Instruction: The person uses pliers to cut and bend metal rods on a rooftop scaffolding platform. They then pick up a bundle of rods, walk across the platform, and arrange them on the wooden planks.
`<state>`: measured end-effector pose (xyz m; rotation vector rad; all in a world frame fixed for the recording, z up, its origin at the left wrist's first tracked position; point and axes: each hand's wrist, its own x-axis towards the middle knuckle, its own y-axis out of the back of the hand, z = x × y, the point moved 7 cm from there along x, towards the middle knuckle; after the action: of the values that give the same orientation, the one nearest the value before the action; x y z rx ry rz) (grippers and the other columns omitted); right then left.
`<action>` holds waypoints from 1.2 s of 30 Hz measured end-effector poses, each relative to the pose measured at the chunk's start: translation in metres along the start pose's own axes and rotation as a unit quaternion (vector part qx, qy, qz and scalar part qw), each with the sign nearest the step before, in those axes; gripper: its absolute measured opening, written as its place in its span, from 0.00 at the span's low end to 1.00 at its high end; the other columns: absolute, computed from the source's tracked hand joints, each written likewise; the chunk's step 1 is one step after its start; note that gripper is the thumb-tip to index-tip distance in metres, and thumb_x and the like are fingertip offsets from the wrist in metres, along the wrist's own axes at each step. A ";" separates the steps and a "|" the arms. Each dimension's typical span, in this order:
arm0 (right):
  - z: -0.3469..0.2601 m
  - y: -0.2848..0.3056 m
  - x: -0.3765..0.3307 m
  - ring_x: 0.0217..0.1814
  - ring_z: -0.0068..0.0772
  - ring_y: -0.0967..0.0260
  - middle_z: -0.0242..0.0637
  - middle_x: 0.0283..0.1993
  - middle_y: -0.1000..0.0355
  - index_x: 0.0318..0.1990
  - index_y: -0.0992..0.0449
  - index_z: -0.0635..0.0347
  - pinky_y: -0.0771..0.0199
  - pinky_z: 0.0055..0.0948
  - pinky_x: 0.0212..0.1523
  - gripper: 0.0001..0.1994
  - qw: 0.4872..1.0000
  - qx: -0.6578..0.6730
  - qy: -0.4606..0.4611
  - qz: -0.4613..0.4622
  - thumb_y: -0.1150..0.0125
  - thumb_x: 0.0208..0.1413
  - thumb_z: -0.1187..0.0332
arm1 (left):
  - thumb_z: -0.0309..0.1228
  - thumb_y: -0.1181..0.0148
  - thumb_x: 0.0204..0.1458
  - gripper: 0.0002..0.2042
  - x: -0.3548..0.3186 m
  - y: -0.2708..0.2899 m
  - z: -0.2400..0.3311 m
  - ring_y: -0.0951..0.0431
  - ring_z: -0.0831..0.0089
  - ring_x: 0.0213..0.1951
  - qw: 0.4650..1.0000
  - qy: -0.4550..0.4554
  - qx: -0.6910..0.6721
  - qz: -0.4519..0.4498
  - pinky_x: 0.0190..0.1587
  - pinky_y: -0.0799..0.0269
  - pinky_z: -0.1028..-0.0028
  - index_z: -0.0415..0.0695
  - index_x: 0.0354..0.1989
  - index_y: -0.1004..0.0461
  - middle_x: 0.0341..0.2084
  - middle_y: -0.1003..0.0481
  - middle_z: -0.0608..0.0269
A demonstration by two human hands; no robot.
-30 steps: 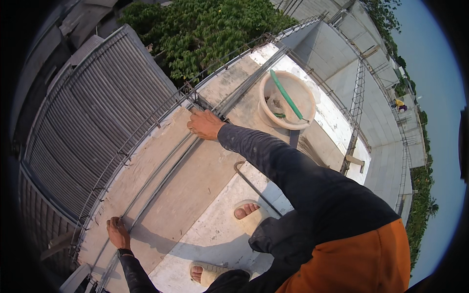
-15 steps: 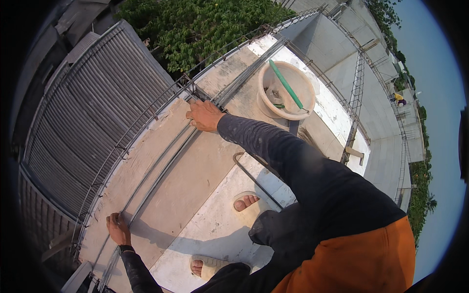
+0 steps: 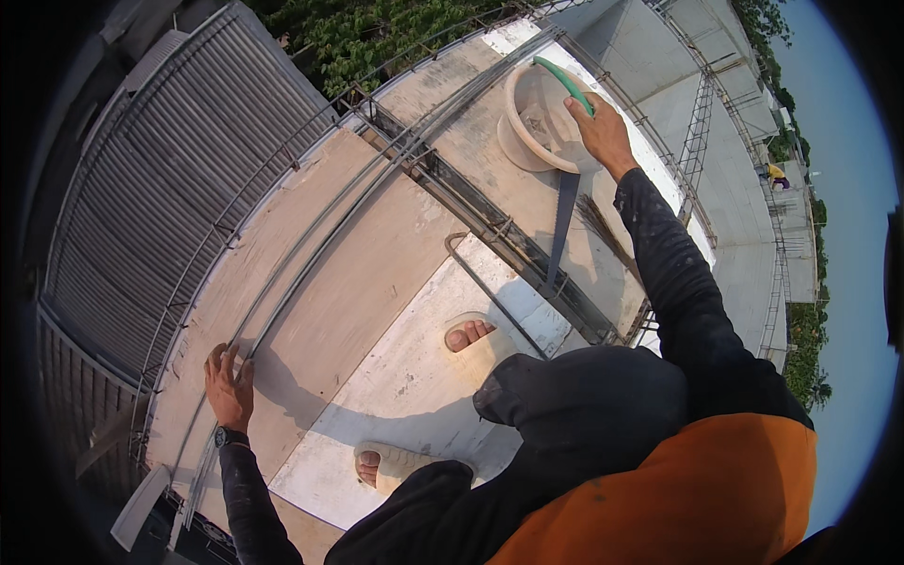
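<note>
Long thin steel rods (image 3: 315, 252) run lengthwise over the tan boards. My left hand (image 3: 229, 386) rests at their near-left part, fingers stretched and slightly apart, touching the rods without wrapping round them. Up at the right, my right hand (image 3: 603, 134) is closed on the end of a green-handled hook (image 3: 557, 79), whose handle leans across the rim of a round, pale bucket (image 3: 513, 113). The hook's metal tip is hidden by the hand. Inside the bucket lie small bits I cannot make out.
A handsaw blade (image 3: 563, 226) leans beside the bucket, near a bundle of thin wires (image 3: 603, 231). A bent steel bar (image 3: 494, 294) lies by my sandalled foot (image 3: 471, 337). A gap with a steel frame (image 3: 471, 202) crosses the boards. Rebar edging (image 3: 226, 231) borders a lower corrugated roof (image 3: 188, 179).
My right hand has left the rods and moved right to the green-handled hook at the bucket. The handle has shifted upward. My left hand has loosened its fingers on the rods.
</note>
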<state>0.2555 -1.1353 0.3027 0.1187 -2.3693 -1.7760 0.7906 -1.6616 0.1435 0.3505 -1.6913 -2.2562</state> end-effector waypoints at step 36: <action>0.180 0.087 -0.123 0.61 0.57 0.35 0.52 0.56 0.33 0.63 0.33 0.58 0.37 0.52 0.62 0.44 0.952 -0.259 -0.155 0.041 0.41 0.53 0.29 | 0.33 0.37 0.57 0.09 -0.041 -0.012 -0.030 0.26 0.56 0.51 0.991 0.121 -0.029 0.047 0.53 0.30 0.57 0.45 0.43 0.25 0.44 0.25 0.58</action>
<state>0.3459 -0.9200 0.3260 -0.3471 -1.9491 -2.4487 0.8381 -1.6696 0.1240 0.4971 -1.4844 -2.0960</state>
